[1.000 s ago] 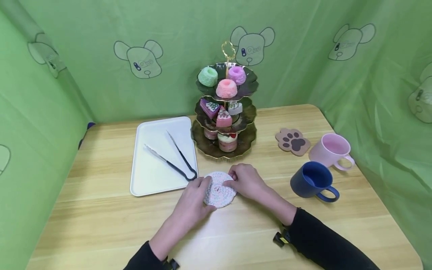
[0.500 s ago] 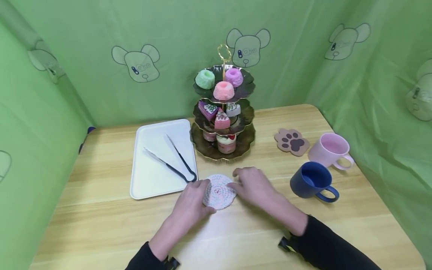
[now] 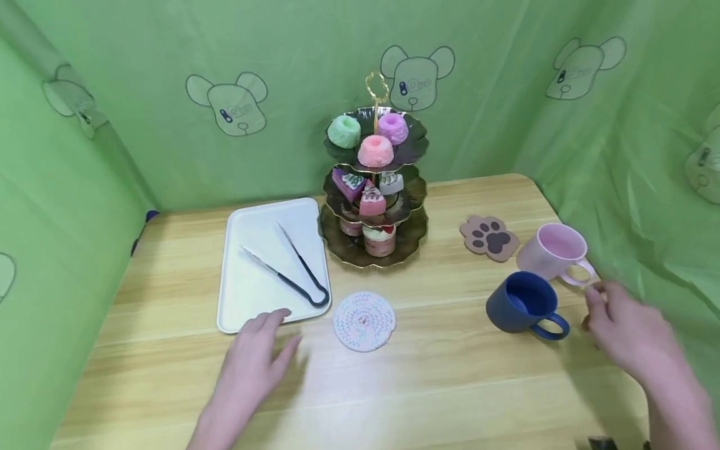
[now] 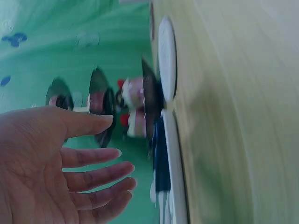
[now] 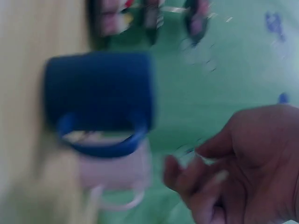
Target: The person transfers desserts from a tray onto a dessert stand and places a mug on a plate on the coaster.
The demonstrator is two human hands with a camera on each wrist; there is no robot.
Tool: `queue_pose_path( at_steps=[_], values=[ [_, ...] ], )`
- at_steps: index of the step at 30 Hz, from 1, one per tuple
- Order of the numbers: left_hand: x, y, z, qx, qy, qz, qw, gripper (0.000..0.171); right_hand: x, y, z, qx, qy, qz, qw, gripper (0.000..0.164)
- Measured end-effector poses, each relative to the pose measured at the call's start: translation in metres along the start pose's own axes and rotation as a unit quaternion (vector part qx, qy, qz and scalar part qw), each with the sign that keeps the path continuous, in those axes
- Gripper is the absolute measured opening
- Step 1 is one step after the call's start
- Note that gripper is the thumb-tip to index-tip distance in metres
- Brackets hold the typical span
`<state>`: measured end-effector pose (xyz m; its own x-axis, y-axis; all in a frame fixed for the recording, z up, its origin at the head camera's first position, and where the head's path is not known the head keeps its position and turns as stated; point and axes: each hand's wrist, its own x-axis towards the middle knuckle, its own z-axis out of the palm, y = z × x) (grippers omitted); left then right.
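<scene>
A round knitted-look coaster (image 3: 364,322) in pale pink, blue and white lies flat on the table, with neither hand touching it. To its left, by the tray's front edge, my left hand (image 3: 250,362) hovers with fingers spread; its palm is bare in the left wrist view. My right hand (image 3: 632,328) is at the far right, close to the handles of the dark blue mug (image 3: 520,303) and the pink mug (image 3: 551,250). Its fingers are loosely bent and hold nothing in the right wrist view, where the blue mug (image 5: 98,88) stands apart from them, blurred.
Tongs (image 3: 292,284) lie spread on a white tray (image 3: 233,312) at left. A three-tier stand (image 3: 416,244) holding several cakes rises at the back. A brown paw-shaped coaster (image 3: 489,237) lies beside the pink mug. Green cloth (image 3: 315,50) hangs around the table.
Both hands have left the round coaster, which stays on the table. My left hand has drawn back leftward, while my right hand has swung far right to the mugs.
</scene>
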<state>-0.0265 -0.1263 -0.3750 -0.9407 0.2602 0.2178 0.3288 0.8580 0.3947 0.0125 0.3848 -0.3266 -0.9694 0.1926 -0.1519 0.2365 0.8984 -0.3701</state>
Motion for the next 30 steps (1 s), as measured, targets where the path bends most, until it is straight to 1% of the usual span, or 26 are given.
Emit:
queue_pose_path(
  at_steps=[2, 5, 8, 11, 12, 14, 16, 17, 20, 22, 24, 25, 27, 30],
  values=[
    [-0.003, -0.006, -0.004, -0.001, 0.011, -0.007, 0.9999, 0.046, -0.001, 0.013, 0.011, 0.018, -0.039, 0.003, 0.999, 0.050],
    [-0.006, -0.012, -0.004, 0.001, 0.015, -0.015, 0.9998, 0.047, -0.002, 0.022, 0.028, 0.061, -0.078, 0.010, 0.995, 0.056],
    [-0.009, -0.015, -0.001, 0.004, 0.016, -0.022, 0.9996, 0.049, -0.005, 0.026, 0.038, 0.124, -0.112, 0.034, 0.985, 0.063],
    [-0.011, -0.018, 0.001, 0.006, 0.022, -0.035, 0.9991, 0.055, -0.006, 0.026, 0.043, 0.190, -0.141, 0.038, 0.971, 0.065],
    [-0.012, -0.019, 0.001, 0.005, 0.024, -0.041, 0.9989, 0.057, -0.006, 0.026, 0.044, 0.204, -0.146, 0.036, 0.967, 0.065],
    [-0.011, -0.020, 0.002, 0.005, 0.029, -0.050, 0.9983, 0.063, -0.006, 0.025, 0.045, 0.221, -0.144, 0.021, 0.964, 0.062],
    [-0.011, -0.022, 0.001, 0.008, 0.035, -0.054, 0.9979, 0.067, -0.005, 0.022, 0.045, 0.232, -0.136, 0.006, 0.963, 0.059],
    [-0.010, -0.022, 0.001, 0.011, 0.040, -0.054, 0.9977, 0.068, -0.004, 0.019, 0.045, 0.231, -0.131, -0.002, 0.964, 0.057],
    [-0.008, -0.023, -0.002, 0.027, 0.057, -0.048, 0.9969, 0.068, 0.000, 0.004, 0.046, 0.225, -0.118, -0.024, 0.967, 0.053],
    [-0.007, -0.025, -0.004, 0.044, 0.065, -0.048, 0.9958, 0.066, 0.004, -0.013, 0.049, 0.230, -0.121, -0.038, 0.965, 0.053],
    [-0.005, -0.027, -0.008, 0.066, 0.062, -0.057, 0.9943, 0.066, 0.010, -0.031, 0.053, 0.239, -0.135, -0.049, 0.960, 0.054],
    [-0.004, -0.029, -0.010, 0.077, 0.057, -0.064, 0.9934, 0.067, 0.013, -0.041, 0.056, 0.248, -0.146, -0.056, 0.956, 0.054],
    [-0.002, -0.033, -0.013, 0.098, 0.042, -0.081, 0.9911, 0.069, 0.019, -0.061, 0.062, 0.263, -0.167, -0.069, 0.948, 0.054],
    [0.001, -0.042, -0.018, 0.118, 0.023, -0.101, 0.9877, 0.069, 0.027, -0.089, 0.074, 0.271, -0.199, -0.095, 0.937, 0.054]
  ],
)
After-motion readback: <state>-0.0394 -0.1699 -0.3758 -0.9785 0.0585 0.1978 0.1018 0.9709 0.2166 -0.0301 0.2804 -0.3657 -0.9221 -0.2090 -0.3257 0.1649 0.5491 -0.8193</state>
